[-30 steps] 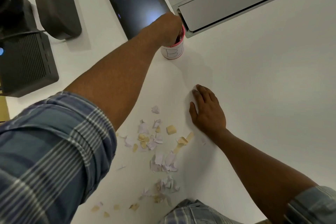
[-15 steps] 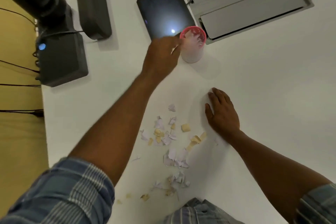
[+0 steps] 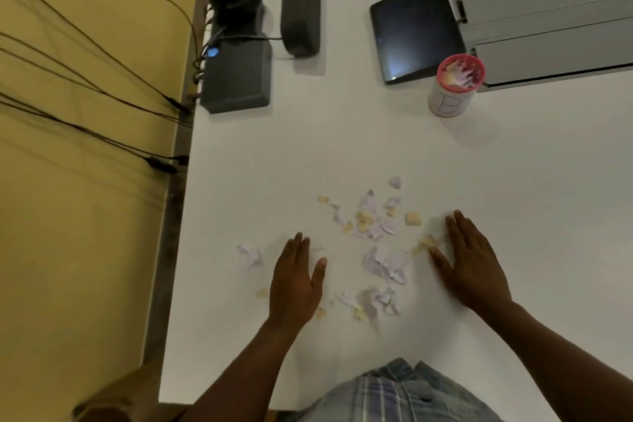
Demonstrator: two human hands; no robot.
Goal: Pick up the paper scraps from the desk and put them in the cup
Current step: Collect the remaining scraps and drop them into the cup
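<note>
Several pale purple and yellow paper scraps (image 3: 376,243) lie scattered on the white desk (image 3: 342,147) in front of me. A white cup (image 3: 452,96) with a pink rim and a letter B on its side stands at the back right, with scraps inside it. My left hand (image 3: 296,279) rests flat on the desk just left of the scraps, fingers apart and holding nothing. My right hand (image 3: 471,262) lies flat at the right edge of the scraps, fingers spread, touching a yellow piece.
A dark tablet (image 3: 414,27) lies behind the cup, next to a grey hatch (image 3: 555,34) set in the desk. Black devices (image 3: 236,75) and cables sit at the back left. The desk's left edge (image 3: 178,216) drops off to a yellow floor.
My left hand has drawn back from the cup and come down flat beside the scraps. The right hand has stayed by the pile. The view has shifted toward the left.
</note>
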